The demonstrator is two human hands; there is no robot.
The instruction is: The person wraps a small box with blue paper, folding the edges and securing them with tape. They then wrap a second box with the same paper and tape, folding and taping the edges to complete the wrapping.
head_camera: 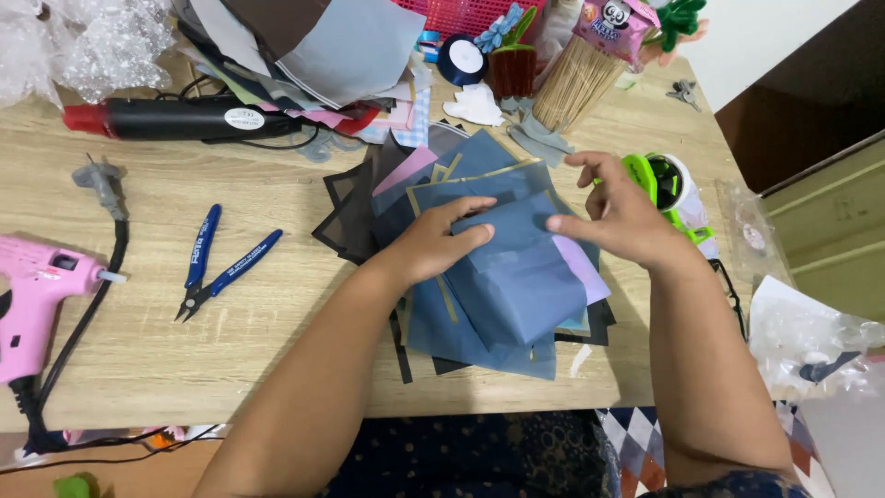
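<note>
Head view, work so far: a blue-grey felt sheet lies topmost on a loose stack of felt sheets at the middle of the wooden table; its near portion looks doubled over, so a fold seems begun but not yet pressed flat.
Head view, what is left: by my reading, the upper edge is not yet aligned; nothing on it looks cut or glued.
Head view, left hand: palm down, fingers together, pressing flat on the sheet's left part; forearm comes in from the lower left.
Head view, right hand: thumb and fingers pinching the sheet's upper right edge, wrist raised.
Head view, tools idle: blue-handled cutters, pink glue gun and black heat gun lie well apart on the left; green tape dispenser just behind the right hand.
</note>
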